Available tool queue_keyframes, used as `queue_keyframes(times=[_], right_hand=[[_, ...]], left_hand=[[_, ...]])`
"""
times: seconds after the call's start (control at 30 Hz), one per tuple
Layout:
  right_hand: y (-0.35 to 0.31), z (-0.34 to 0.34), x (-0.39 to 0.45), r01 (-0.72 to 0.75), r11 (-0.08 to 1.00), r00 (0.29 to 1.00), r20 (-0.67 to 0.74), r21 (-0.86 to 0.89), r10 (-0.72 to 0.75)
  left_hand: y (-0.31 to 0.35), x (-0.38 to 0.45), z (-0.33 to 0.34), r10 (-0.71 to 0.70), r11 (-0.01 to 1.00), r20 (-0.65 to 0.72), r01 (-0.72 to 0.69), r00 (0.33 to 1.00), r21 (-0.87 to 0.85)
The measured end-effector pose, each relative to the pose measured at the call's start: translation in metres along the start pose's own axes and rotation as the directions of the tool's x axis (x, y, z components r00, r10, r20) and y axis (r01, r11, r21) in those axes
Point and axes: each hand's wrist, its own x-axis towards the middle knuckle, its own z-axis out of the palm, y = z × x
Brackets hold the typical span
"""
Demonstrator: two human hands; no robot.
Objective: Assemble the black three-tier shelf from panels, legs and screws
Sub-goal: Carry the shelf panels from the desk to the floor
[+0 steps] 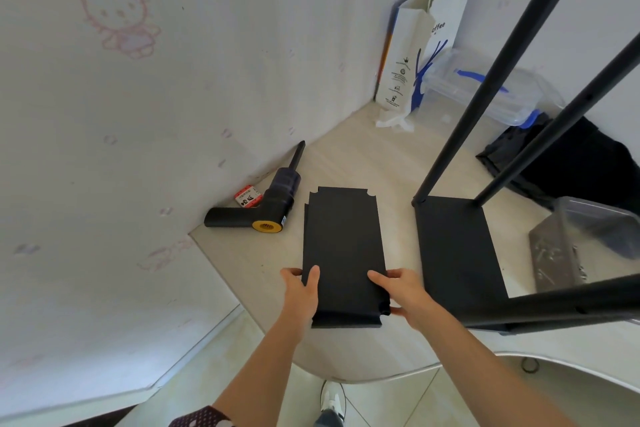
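Two loose panels (343, 250) stacked in front of us on the worktop (363, 156), and that's what we've got hold of right now. Our left hand (303, 291) grips the near left edge, thumb on top and fingers curled under, and our right hand (401, 291) does the same on the near right corner, so both hands are closed around the stack. The top panel sits a bit offset from the one beneath, you can see the lower edge peeking out on the left and at the front.

Just to the right sits the part that's already built: one panel (457, 253) flat on the worktop with black legs (498, 80) sticking up from its corners. We can count two legs at the far corners and another running across the near right side; a fourth we can't make out. So by our reckoning one tier is on and two are left, plus whatever screws those need.

The screws seem to be in the clear plastic box (568, 253) at the far right, though it's blurry. Over on the left lies a black and yellow power tool (273, 201) by the wall, with a small red and white packet (246, 198) next to it. A paper bag (412, 48) and a clear tub (485, 87) sit in the back corner.
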Motion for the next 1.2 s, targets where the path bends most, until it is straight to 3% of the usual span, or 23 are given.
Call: queue_keyframes(times=[0.23,0.63,0.9,1.2], right_hand=[[0.016,0.003,-0.020,0.072,0.989,0.997,-0.018,-0.128,-0.075],[0.084,0.025,-0.112,0.076,0.993,0.994,-0.081,0.092,-0.069],[0.147,0.052,-0.193,0.237,0.949,0.966,-0.156,0.207,-0.207],[0.228,0.069,-0.265,0.206,0.931,0.955,-0.271,0.302,-0.123]], left_hand=[[-0.012,-0.013,-0.004,0.096,0.995,-0.020,-0.095,0.995,0.044],[-0.054,-0.072,-0.040,0.333,0.937,0.103,-0.341,0.937,0.073],[-0.100,-0.126,-0.081,0.343,0.924,0.256,-0.374,0.904,0.082],[-0.157,-0.173,-0.096,0.349,0.890,0.438,-0.439,0.828,0.121]])
